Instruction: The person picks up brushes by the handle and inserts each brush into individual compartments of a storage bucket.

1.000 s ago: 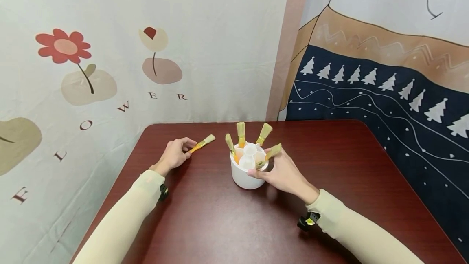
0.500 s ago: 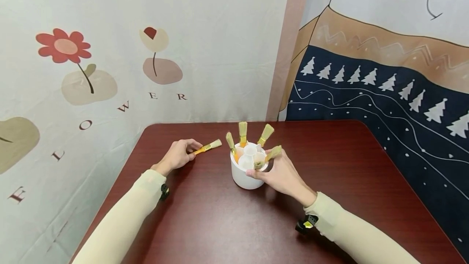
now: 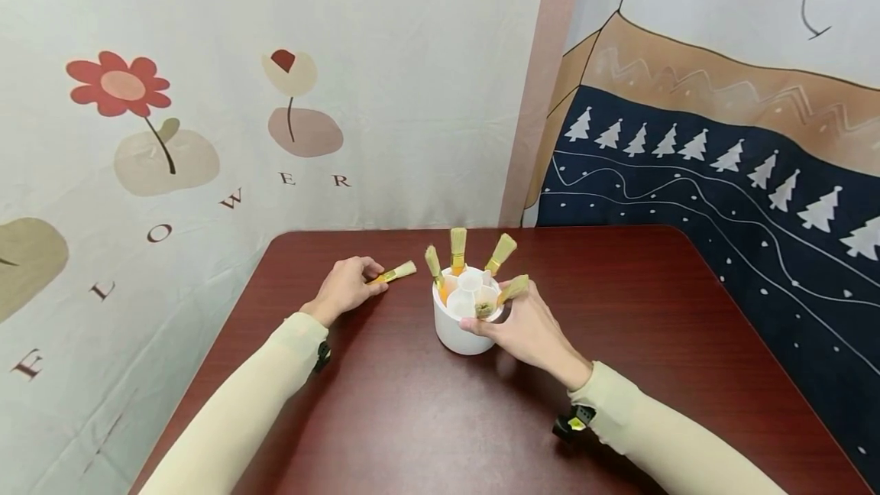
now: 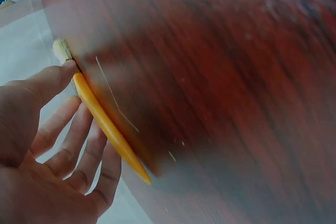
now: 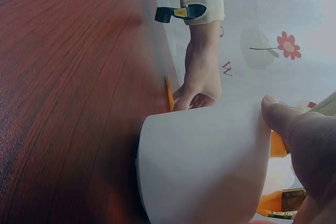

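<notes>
In the head view my left hand point(image 3: 346, 286) holds a paintbrush point(image 3: 395, 273) low over the table's left side, its pale bristles toward the pot. The left wrist view shows my thumb at the neck and my fingers behind the orange handle point(image 4: 105, 119). A white round pot point(image 3: 459, 336) with inner compartments stands on the table. My right hand point(image 3: 532, 327) grips the pot's near right rim, thumb in front. Several brushes, such as one upright brush point(image 3: 457, 249), stand bristles-up in the pot. The right wrist view shows the pot's smooth side point(image 5: 202, 161); fingers inside are partly hidden.
The dark red wooden table point(image 3: 412, 434) has rounded back corners. A pale curtain point(image 3: 426, 98) with flower prints hangs behind it. To the right is a dark blue cloth point(image 3: 639, 174) with white trees.
The paintbrush has shifted right toward the pot with my left hand. Lately that hand has slid along the handle closer to the bristles. My right hand stays at the pot's rim.
</notes>
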Available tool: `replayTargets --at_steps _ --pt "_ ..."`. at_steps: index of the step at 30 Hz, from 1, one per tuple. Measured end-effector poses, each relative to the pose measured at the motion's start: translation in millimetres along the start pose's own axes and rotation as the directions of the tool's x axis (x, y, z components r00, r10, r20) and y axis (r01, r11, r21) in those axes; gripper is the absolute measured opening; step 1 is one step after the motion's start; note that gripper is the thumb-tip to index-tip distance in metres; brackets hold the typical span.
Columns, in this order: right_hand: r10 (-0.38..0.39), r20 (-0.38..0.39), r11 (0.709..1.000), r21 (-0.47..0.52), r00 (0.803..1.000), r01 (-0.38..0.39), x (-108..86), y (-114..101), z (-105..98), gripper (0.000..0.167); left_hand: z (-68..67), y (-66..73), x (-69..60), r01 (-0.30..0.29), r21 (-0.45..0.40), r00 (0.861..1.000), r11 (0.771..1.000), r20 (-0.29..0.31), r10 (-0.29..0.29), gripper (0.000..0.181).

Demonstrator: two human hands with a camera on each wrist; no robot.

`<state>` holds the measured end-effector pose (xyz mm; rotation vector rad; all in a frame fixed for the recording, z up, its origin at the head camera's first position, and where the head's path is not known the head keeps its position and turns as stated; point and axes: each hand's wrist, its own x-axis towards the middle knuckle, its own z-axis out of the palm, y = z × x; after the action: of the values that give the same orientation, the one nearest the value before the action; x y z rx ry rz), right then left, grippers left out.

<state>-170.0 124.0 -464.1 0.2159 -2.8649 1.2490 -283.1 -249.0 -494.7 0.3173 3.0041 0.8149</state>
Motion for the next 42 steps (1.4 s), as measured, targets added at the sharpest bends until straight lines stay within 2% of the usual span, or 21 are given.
replayTargets --at_steps 7,14,17,19,22,24,25,27,32,35,39,42 --pt "-0.058 0.038 0.998 0.019 0.998 0.057 0.5 4.4 -11.4 0.092 2.3 6.3 1.9 0.048 0.028 0.999 0.998 -0.008 -0.048 0.031" --pt "-0.151 0.124 0.987 0.077 0.981 0.142 14.1 19.0 -25.1 0.053 5.2 5.5 7.6 0.051 0.045 0.999 0.998 0.003 -0.051 0.025" --pt "-0.181 0.168 0.981 0.099 0.969 0.166 21.4 25.3 -27.3 0.048 5.0 6.4 7.8 0.054 0.048 0.999 0.997 -0.005 -0.053 0.023" --pt "-0.198 0.19 0.978 0.102 0.962 0.182 25.4 29.1 -27.7 0.052 4.8 7.6 7.1 0.055 0.044 0.998 0.998 -0.009 -0.054 0.023" --pt "-0.227 0.211 0.972 0.107 0.951 0.208 29.5 33.3 -28.2 0.07 4.2 9.1 5.4 0.053 0.04 0.999 0.998 -0.011 -0.052 0.022" --pt "-0.225 0.222 0.972 0.114 0.949 0.204 30.8 34.5 -28.2 0.08 4.1 9.7 4.6 0.053 0.035 0.999 0.998 -0.011 -0.052 0.022" --pt "-0.225 0.226 0.972 0.117 0.948 0.202 31.3 34.9 -28.2 0.08 4.0 10.2 4.4 0.053 0.033 0.999 0.998 -0.011 -0.052 0.022" --pt "-0.221 0.23 0.973 0.123 0.948 0.197 31.4 34.9 -28.3 0.076 3.9 10.7 4.2 0.054 0.031 0.998 0.998 -0.012 -0.054 0.021" --pt "-0.256 0.204 0.965 0.119 0.945 0.236 32.1 35.6 -25.0 0.048 3.5 9.7 3.2 0.06 0.027 0.998 0.998 -0.013 -0.06 0.022" --pt "-0.275 0.184 0.957 0.142 0.944 0.252 31.3 35.6 -22.5 0.057 3.5 8.0 2.2 0.067 0.022 0.998 0.998 -0.018 -0.066 0.023" --pt "-0.259 0.172 0.955 0.195 0.95 0.225 28.7 36.1 -19.8 0.083 4.2 5.7 1.5 0.069 0.008 0.997 0.998 -0.029 -0.069 0.023" --pt "-0.24 0.166 0.955 0.217 0.956 0.202 26.4 35.5 -18.1 0.085 4.3 5.6 1.3 0.065 -0.009 0.997 0.998 -0.044 -0.066 0.023"
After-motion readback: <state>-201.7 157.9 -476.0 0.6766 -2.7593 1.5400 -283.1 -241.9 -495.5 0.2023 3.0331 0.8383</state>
